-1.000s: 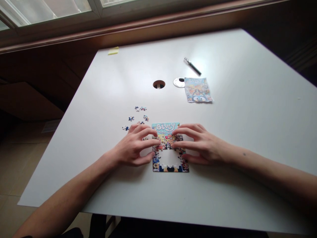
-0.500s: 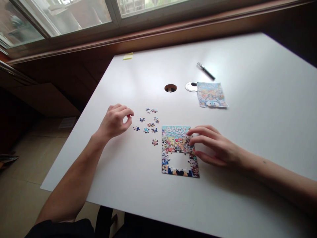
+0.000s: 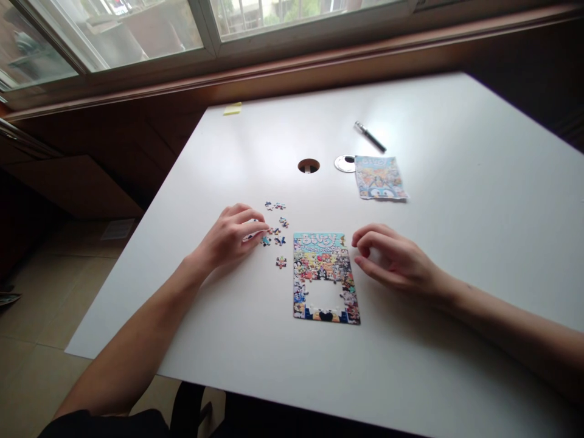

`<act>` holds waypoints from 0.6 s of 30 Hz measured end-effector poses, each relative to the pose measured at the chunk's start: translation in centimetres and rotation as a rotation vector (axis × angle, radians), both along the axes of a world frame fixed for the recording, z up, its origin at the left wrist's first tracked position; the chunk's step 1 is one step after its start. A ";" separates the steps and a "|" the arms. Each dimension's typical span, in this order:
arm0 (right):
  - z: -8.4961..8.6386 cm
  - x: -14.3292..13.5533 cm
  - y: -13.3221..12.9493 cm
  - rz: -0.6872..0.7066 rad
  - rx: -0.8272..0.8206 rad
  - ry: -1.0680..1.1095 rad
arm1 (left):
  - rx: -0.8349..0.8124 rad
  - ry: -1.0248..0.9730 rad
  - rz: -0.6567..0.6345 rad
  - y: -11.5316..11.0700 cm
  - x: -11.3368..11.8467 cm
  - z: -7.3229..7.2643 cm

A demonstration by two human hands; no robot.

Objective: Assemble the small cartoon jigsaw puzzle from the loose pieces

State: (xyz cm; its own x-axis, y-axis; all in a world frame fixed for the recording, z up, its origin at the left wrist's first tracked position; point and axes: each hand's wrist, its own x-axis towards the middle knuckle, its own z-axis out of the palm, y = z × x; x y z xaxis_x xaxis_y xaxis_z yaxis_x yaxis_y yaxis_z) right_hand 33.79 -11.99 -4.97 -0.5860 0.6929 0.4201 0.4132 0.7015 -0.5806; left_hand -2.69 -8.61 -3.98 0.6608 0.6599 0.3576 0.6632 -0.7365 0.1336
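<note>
On the white table lies a colourful jigsaw puzzle (image 3: 319, 258), its border and upper part joined, with a gap low in the middle. My left hand (image 3: 232, 236) is over the left side of a group of loose puzzle pieces (image 3: 280, 241), partly hiding some. Its fingertips and thumb are slightly apart beside a piece, with none visibly lifted. My right hand (image 3: 395, 258) rests just right of the puzzle's upper edge, fingers loosely curled, thumb apart, holding nothing. One puzzle piece (image 3: 281, 263) sits alone between the group and the puzzle.
Behind the puzzle, a creased picture sheet (image 3: 381, 177) overlaps a round metal cover (image 3: 344, 163). A dark pen (image 3: 370, 137) lies farther back. Left of the cover is a round table hole (image 3: 309, 166). A yellow sticky note (image 3: 232, 109) is at the far left corner.
My left hand has moved right, onto the loose pieces. My right hand has come off the puzzle's right edge and its fingers have curled more. The view has shifted slightly.
</note>
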 end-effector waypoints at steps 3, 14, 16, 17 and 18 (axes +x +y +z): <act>0.1 0.0 0.1 -0.006 -0.008 0.004 | -0.003 -0.007 -0.047 -0.4 0.6 -0.1; 0.1 -0.1 -0.2 -0.006 -0.033 0.025 | 0.013 0.000 -0.066 -0.2 0.5 -0.3; 0.1 -0.1 -0.1 -0.008 -0.031 0.026 | 0.017 0.000 -0.056 -0.3 0.5 -0.2; 0.1 -0.2 -0.1 -0.008 -0.031 0.026 | 0.020 0.000 -0.052 -0.3 0.5 -0.2; 0.0 -0.2 -0.1 -0.008 -0.032 0.024 | 0.024 0.000 -0.050 -0.3 0.5 -0.2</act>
